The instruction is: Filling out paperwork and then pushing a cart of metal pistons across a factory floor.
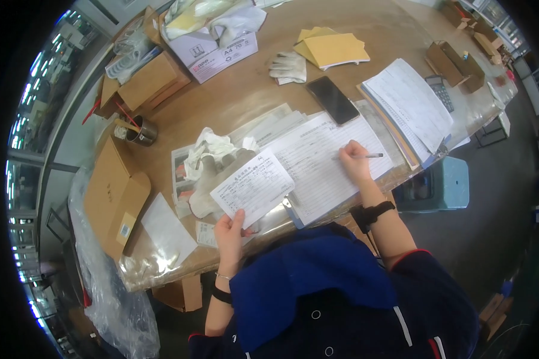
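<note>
In my left hand (228,235) is the near corner of a filled-in paper form (253,186), pinched between thumb and fingers. A pen (371,155) is gripped in my right hand (356,160), which rests on a lined sheet (320,158) with handwriting. That sheet lies on a blue clipboard (294,216), mostly covered by paper. Partly under the form sits a grey-white work glove (205,197), beside a crumpled white cloth or tissue (212,146). Just beyond the lined sheet a black phone (333,100) lies flat.
Farther off are another glove (288,66), yellow pads (335,49), a paper stack (408,102) and a calculator (440,93). To the left stand a metal cup (142,133), an open cardboard box (115,194) and a filled white carton (221,57). A blue stool (454,182) is at right.
</note>
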`<state>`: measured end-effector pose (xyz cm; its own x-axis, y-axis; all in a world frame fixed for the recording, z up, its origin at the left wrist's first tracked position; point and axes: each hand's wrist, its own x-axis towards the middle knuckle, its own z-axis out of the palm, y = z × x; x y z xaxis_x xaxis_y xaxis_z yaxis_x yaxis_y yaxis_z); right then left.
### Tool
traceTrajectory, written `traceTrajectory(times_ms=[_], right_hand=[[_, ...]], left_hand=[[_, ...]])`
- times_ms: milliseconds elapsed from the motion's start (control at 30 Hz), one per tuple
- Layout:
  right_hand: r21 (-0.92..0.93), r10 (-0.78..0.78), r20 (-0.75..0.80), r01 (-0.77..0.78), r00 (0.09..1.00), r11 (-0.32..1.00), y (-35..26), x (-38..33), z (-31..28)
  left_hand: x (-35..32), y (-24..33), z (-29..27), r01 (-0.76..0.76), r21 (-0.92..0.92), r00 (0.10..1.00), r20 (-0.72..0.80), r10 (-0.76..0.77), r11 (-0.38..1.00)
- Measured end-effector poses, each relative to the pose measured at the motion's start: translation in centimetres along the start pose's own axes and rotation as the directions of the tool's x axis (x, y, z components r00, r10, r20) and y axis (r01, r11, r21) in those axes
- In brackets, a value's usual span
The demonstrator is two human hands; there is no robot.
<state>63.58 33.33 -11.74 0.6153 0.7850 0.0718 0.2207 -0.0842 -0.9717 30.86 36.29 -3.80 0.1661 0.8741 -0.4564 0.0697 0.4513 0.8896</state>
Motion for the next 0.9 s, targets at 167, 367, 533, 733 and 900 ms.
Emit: traceTrajectory(times_ms=[167, 367, 533, 733, 900], right_hand=[[-0.029, -0.003, -0.012, 0.003, 1.000, 1.000, -0.4, -0.1, 0.1], [-0.071, -0.037, -0.023, 0.036, 0.999, 0.997, -0.8, -0.2, 0.2], [-0.114, -0.057, -0.027, 0.054, 0.998, 0.992, -0.6, -0.1, 0.2], [-0.160, -0.064, -0.036, 0.057, 0.997, 0.985, -0.3, -0.2, 0.2], [-0.113, -0.071, -0.065, 0.064, 0.995, 0.992, 0.2, -0.2, 0.2]], left_hand=[[0.1, -0.3, -0.1, 0.004, -0.003, 1.000, -0.023, -0.004, 1.000], [0.2, -0.3, -0.1, -0.020, -0.031, 1.000, 0.014, 0.021, 0.999], [0.2, -0.3, 0.0, -0.019, -0.036, 1.000, 0.021, 0.019, 0.999], [0.2, -0.5, -0.3, -0.003, -0.020, 1.000, 0.015, 0.003, 1.000], [0.1, -0.4, -0.2, -0.008, -0.036, 0.999, 0.032, 0.009, 0.999]])
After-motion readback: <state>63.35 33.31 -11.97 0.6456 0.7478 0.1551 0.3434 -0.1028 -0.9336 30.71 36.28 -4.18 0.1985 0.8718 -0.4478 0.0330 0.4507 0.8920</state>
